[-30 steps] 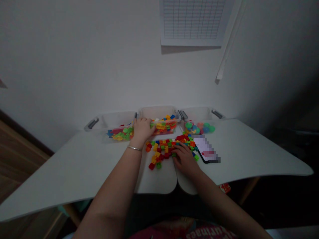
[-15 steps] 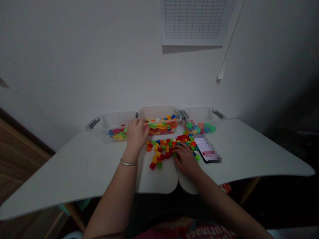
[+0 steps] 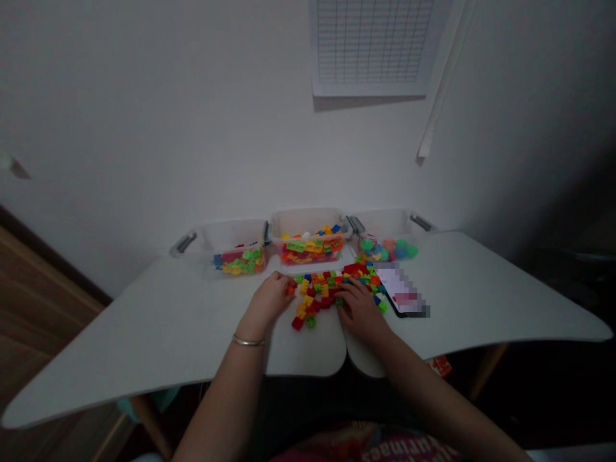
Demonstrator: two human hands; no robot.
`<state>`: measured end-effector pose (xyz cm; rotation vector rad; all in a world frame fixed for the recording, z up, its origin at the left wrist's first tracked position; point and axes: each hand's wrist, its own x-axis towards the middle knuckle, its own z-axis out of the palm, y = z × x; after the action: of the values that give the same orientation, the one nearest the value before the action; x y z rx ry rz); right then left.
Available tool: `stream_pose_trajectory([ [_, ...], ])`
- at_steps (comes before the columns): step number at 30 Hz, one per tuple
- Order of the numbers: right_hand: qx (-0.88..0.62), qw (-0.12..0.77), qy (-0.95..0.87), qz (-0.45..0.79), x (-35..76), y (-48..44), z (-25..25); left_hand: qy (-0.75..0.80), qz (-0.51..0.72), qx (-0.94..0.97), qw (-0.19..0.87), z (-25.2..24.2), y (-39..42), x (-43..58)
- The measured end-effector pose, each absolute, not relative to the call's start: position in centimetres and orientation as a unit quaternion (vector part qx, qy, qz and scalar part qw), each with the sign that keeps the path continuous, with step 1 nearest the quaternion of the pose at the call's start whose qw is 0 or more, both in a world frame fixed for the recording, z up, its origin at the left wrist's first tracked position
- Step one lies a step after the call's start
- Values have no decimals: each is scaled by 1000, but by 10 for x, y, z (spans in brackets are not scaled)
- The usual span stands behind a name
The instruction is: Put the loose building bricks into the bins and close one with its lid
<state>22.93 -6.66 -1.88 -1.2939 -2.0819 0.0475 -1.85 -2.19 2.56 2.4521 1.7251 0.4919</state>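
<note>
Toy bricks in red, yellow, orange and green lie in a loose spread at the middle of the white table. At the spread's left edge my left hand, with a bangle on the wrist, has its fingers closed around an orange brick. Part of that brick is hidden by the fingertips. My right hand rests on the right side of the bricks, fingers stretched over them and slightly apart. What lies under those fingers is covered.
Behind the bricks stand three clear bins: a left bin with coloured pieces, a middle bin of bricks, and a right bin with round pieces. A phone lies right of my right hand. A gap splits the table's front edge.
My left hand has come down and back from the front of the middle bin to the left edge of the bricks. My right hand has stayed nearly in place.
</note>
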Motion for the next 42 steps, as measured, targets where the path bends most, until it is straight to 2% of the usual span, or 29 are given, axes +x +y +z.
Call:
stream_pose_trajectory([
  [15, -498, 340, -797, 32, 229, -67, -19, 568, 140, 810, 32, 18, -19, -22],
  [19, -498, 338, -798, 35, 229, -67, -18, 568, 140, 808, 68, 21, -11, -26],
  [22, -496, 339, -799, 35, 230, -67, -18, 555, 187, 799, 133, 26, -6, -31],
  [27, -490, 347, -799, 35, 230, -66, -20, 530, 345, 742, 222, 42, -7, -35],
  [31, -491, 344, -799, 37, 230, -66, -21, 514, 470, 689, 198, 57, -5, -30],
  [36, -491, 345, -799, 33, 230, -66, -21, 495, 567, 629, 195, 79, 9, -17],
  [38, -492, 343, -800, 32, 230, -66, -21, 489, 596, 619, 149, 88, 14, -11],
  [42, -494, 341, -799, 33, 230, -65, -20, 483, 575, 659, 39, 104, 22, -1],
])
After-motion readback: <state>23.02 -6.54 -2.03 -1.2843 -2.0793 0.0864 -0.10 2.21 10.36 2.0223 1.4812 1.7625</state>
